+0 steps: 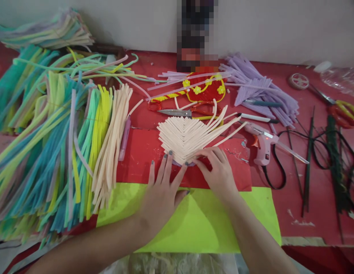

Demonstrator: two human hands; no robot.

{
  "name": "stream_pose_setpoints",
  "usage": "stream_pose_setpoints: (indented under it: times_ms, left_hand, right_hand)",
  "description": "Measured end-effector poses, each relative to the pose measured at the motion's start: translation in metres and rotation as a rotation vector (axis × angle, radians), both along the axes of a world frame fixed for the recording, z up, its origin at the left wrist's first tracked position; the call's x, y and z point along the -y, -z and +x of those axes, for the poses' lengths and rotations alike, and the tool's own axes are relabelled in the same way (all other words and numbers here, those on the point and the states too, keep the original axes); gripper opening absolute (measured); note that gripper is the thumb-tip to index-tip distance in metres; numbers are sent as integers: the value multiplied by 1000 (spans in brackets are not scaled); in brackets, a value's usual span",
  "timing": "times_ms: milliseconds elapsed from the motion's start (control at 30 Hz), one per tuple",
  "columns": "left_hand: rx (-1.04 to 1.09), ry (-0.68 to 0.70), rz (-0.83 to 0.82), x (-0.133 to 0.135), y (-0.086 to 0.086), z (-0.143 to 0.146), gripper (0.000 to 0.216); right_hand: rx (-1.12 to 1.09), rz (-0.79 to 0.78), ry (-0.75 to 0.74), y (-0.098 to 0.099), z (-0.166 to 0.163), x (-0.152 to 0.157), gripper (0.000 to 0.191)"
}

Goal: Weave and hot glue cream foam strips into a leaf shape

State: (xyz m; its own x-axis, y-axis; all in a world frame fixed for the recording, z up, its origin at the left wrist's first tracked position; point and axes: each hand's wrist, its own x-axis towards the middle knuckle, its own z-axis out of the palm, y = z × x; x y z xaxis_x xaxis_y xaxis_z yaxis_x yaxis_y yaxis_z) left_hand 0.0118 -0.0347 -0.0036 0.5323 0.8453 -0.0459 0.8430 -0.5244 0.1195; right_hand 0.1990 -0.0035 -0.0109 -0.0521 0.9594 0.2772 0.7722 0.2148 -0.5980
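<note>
A leaf-shaped piece of cream pipe cleaners [182,137], laid side by side in a V pattern, lies on a red sheet [136,148]. Several loose cream ends fan out from its upper right. My left hand [164,186] lies flat with fingers spread, its fingertips pressing the piece's lower left edge and bottom tip. At the lower right edge, my right hand [218,171] pinches a cream pipe cleaner between thumb and fingers; the fingers partly hide it. A sliver of purple shows beneath the bottom tip.
Bundles of coloured pipe cleaners [59,152] fill the left side. Behind the piece lie scissors [177,113] and a red-and-yellow pipe-cleaner ornament [205,89]. Purple pipe cleaners [257,87], a pink glue gun [264,142] and more scissors [344,110] lie right. A yellow-green sheet [205,228] is in front.
</note>
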Motion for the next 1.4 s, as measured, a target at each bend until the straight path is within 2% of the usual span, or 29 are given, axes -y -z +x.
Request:
stream_pose_setpoints:
  times_ms: [167, 367, 767, 1000, 1400]
  left_hand:
    - [-12, -11, 24, -1, -1, 0, 70]
    - [13, -44, -12, -3, -5, 1, 62]
    - [-2, -48, -6, -3, -7, 0, 59]
    - [-35, -112, 5, -1, -12, 0, 61]
    - [-30, -98, 36, -1, -6, -2, 64]
  right_hand:
    - [80, -23, -9, 0, 0, 0, 16]
    - [205, 53, -59, -1, -4, 1, 33]
    - [234, 86, -55, -2, -11, 1, 31]
    - [210, 80, -42, 0, -12, 2, 32]
    - [226, 103, -44, -2, -13, 1, 31]
